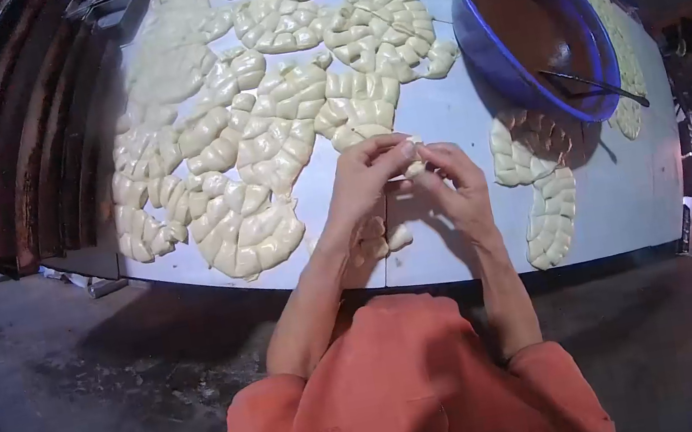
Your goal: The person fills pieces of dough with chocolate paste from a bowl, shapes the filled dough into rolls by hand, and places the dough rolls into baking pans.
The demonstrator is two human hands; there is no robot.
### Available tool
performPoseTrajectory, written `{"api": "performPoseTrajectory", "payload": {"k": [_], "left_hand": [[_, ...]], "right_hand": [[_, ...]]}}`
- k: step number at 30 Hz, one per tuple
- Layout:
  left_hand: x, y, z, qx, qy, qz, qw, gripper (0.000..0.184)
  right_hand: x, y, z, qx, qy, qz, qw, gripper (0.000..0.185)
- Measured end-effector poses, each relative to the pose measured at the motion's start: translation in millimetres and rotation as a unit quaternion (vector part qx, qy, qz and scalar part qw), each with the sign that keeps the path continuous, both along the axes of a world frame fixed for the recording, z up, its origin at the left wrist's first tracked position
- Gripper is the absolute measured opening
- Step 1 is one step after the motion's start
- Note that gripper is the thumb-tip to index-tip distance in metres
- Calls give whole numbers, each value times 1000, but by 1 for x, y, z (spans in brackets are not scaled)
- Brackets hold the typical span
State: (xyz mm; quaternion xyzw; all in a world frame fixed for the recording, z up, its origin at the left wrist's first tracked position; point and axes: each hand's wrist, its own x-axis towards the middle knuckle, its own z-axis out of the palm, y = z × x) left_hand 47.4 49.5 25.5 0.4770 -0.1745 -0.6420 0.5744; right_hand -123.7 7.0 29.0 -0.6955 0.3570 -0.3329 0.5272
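Over the front of the white table (451,240), my left hand (369,177) and my right hand (455,184) meet. Their thumbs and fingertips pinch a small piece of pale dough (415,166) between them. Below my left hand lie a few loose dough pieces (400,236), partly hidden by the wrist. Many dough balls, pressed together into flat patches (247,228), cover the table to the left and beyond my hands. Right of my right hand is another dough patch (551,218), partly in shadow.
A blue basin (469,21) of brown filling (529,25) stands at the back right, a dark-handled utensil (594,83) resting in it. Dark trays (31,140) stand stacked on edge at the left. More dough lies behind the basin.
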Motion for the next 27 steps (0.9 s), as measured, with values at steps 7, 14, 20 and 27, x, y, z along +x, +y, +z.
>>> {"api": "performPoseTrajectory", "payload": {"k": [7,14,20,27], "left_hand": [[-9,14,7,-43,-10,6,999,23],[-18,28,9,-38,-85,-10,996,33],[3,39,-5,-14,-137,-11,990,35],[24,89,0,-97,-511,-105,848,67]], "right_hand": [[24,7,-24,-48,-110,-114,986,18],[31,6,-34,-184,-19,-205,961,20],[25,20,19,-193,36,-22,980,16],[-13,24,-10,90,106,70,988,22]]}}
